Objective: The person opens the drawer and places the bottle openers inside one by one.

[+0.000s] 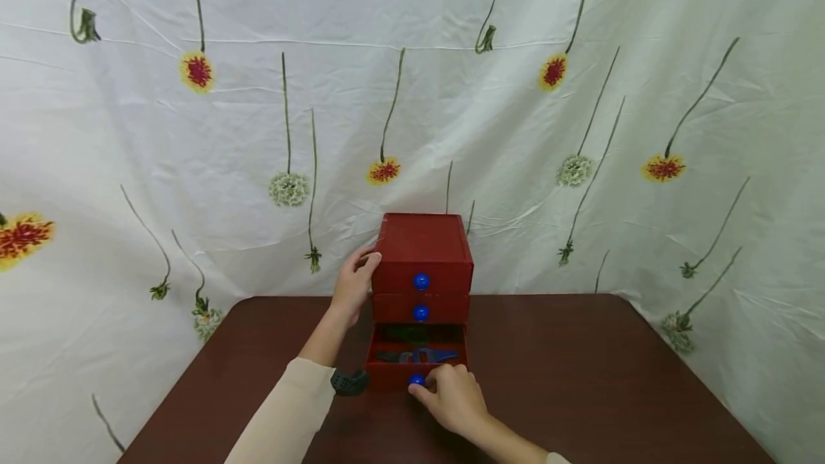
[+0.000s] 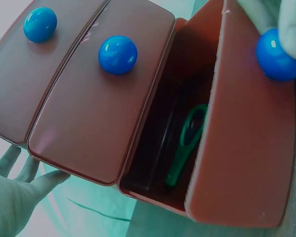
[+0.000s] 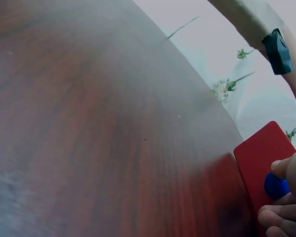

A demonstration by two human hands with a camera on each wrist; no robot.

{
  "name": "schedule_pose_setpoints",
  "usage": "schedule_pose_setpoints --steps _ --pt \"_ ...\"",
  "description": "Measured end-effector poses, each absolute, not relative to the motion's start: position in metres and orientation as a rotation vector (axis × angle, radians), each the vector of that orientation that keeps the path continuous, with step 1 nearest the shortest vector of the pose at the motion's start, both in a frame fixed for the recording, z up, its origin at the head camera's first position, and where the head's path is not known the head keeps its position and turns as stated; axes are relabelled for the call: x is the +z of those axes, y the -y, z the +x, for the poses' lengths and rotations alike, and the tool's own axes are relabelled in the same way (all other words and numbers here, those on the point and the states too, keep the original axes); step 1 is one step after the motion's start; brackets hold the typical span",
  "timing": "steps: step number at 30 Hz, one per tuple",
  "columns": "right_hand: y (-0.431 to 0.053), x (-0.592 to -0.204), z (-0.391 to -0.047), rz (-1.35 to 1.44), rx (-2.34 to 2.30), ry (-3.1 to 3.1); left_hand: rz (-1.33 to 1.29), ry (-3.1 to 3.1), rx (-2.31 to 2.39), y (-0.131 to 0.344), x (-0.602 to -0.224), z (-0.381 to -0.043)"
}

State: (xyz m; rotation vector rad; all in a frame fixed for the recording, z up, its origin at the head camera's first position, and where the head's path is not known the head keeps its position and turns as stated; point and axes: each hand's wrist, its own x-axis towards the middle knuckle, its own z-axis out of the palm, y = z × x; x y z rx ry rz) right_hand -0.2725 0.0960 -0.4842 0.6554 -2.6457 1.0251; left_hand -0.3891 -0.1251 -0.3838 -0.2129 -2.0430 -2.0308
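A red unit of three stacked drawers (image 1: 422, 238) stands on the table, each front bearing a round blue knob. Its bottom drawer (image 1: 384, 378) is pulled out. My right hand (image 1: 454, 398) pinches that drawer's blue knob (image 1: 417, 379) between thumb and fingers, also visible in the right wrist view. Against the unit's left side rests my left hand (image 1: 353, 286), fingers extended along the wall. Inside the drawer lie a blue and grey object (image 1: 425, 356) and, behind it in shadow, something green. The left wrist view shows a green object with a looped end (image 2: 187, 136), partly hidden by the drawer front.
The dark brown table (image 1: 580, 371) extends to both sides of the unit. A white cloth with printed flowers (image 1: 490, 113) hangs behind the table. A dark band (image 1: 350, 382) is strapped on the left wrist.
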Motion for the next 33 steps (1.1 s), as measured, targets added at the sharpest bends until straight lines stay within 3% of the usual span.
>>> schedule_pose_setpoints --steps 33 --pt "-0.087 -0.487 -0.326 0.425 0.971 2.589 -0.298 2.108 -2.007 0.132 -0.382 -0.391"
